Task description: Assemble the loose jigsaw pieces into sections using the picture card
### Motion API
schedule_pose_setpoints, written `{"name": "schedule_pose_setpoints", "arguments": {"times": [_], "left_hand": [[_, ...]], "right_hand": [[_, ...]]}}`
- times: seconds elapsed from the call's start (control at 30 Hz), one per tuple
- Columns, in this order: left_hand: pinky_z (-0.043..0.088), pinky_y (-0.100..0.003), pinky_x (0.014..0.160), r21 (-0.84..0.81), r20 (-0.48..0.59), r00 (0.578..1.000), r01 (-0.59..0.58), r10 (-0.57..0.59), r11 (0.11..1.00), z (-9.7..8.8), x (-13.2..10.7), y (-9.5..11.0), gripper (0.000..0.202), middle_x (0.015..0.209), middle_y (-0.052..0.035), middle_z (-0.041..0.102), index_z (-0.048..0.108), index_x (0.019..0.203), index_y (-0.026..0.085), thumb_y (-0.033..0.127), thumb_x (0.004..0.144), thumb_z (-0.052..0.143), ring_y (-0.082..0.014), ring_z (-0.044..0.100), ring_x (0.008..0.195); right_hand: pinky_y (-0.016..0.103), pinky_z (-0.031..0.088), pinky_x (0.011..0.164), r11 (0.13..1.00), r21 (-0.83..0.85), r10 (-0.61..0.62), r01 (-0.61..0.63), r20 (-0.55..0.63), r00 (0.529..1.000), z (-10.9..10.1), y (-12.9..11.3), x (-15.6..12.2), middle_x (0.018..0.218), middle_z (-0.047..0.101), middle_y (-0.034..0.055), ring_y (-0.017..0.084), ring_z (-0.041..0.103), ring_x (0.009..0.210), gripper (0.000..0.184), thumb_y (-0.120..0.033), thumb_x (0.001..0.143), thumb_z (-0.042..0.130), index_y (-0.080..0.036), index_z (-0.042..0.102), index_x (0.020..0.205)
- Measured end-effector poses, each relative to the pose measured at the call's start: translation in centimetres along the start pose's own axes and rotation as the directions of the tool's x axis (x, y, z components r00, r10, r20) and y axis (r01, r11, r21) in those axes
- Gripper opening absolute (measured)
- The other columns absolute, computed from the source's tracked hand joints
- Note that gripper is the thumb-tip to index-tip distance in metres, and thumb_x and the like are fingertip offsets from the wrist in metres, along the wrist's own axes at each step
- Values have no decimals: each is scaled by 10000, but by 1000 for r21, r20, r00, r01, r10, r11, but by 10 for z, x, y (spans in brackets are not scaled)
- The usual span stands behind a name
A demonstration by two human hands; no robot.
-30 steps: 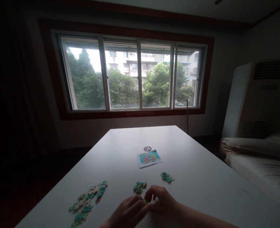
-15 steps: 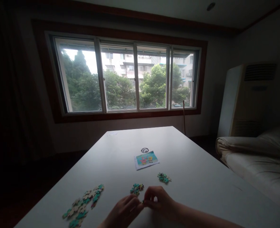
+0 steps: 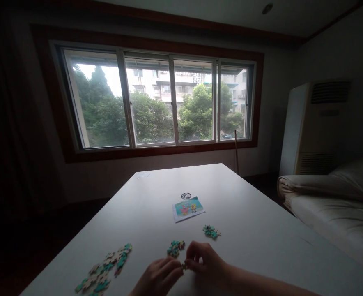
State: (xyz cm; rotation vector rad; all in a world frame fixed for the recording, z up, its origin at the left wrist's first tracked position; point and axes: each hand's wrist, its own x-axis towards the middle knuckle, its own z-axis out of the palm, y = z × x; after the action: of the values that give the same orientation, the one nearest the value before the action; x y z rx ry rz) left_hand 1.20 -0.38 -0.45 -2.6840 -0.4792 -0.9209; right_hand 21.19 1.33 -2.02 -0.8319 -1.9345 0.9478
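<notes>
Both of my hands meet low in the view, just above the white table (image 3: 157,201). My right hand (image 3: 206,259) pinches a small puzzle piece (image 3: 184,266) between thumb and index finger. My left hand (image 3: 160,274) has its fingertips closed at the other side of that piece; how much they grip is partly hidden. A small heap of puzzle pieces (image 3: 175,248) lies right beyond my fingers. To the left spreads a larger pile of green and tan puzzle pieces (image 3: 107,265). Another little cluster of pieces (image 3: 211,231) sits further right.
A picture card (image 3: 189,209) with cartoon figures lies beyond the heaps, with a dark round mark (image 3: 186,196) behind it. A sofa (image 3: 332,201) stands along the right, near a tall floor air conditioner (image 3: 315,127). A wide window (image 3: 172,100) fills the far wall.
The view has shifted slightly, so the room and table appear a little further left. My hands stay together at the piece, with slightly more of it showing between the fingertips.
</notes>
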Motion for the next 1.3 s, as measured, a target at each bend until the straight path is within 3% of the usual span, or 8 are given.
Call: {"name": "schedule_pose_setpoints", "arguments": {"times": [0.13,0.33,0.5,0.6,0.93,1.1,1.3], "left_hand": [[463,-209,575,58,-33,999,13,-11,998,-3,4,2,160,695,1,622,561,836,175,176,928,430,-115,582,613],[513,-246,750,96,-72,997,-14,21,995,-3,5,1,171,935,-57,666,545,1065,147,173,911,477,-156,622,857],[511,-234,609,51,47,999,19,-22,998,-1,2,1,107,794,-25,648,556,980,159,155,899,487,-145,615,713],[495,-224,554,32,66,997,28,-30,999,-2,5,2,100,749,-16,633,550,968,159,153,903,476,-136,598,651],[508,-247,553,53,3,999,32,-33,998,-1,3,2,141,773,-21,639,545,1025,148,161,901,478,-148,604,656],[514,-242,539,59,-11,999,32,-31,998,-1,2,1,118,770,-21,639,557,991,141,159,894,492,-142,601,648],[518,-229,562,78,-38,999,28,-25,997,-6,9,5,116,733,-7,637,560,977,162,227,890,520,-128,600,648]], "right_hand": [[199,391,512,996,90,-5,0,51,999,-1,0,0,591,577,-19,106,508,521,89,-240,754,565,-167,533,714],[210,394,535,996,88,4,-6,20,1000,-3,-4,1,578,550,-22,103,479,539,198,-332,714,650,-151,582,670],[208,378,509,994,97,44,-50,64,997,-2,0,2,551,542,-17,94,449,513,311,-438,701,671,-135,625,646],[206,363,497,997,61,32,-36,56,998,-1,2,2,540,536,-17,92,430,508,364,-489,702,662,-134,632,631],[203,338,486,999,5,34,-34,19,999,-1,4,2,511,491,-34,86,406,498,396,-502,714,650,-130,621,582],[206,366,502,1000,-21,23,-22,25,999,-1,2,2,541,540,-16,94,436,510,415,-532,727,629,-133,644,617],[203,391,504,999,-44,-4,6,53,999,-1,-2,2,576,587,3,95,464,511,322,-436,750,632,-132,667,648]]}}
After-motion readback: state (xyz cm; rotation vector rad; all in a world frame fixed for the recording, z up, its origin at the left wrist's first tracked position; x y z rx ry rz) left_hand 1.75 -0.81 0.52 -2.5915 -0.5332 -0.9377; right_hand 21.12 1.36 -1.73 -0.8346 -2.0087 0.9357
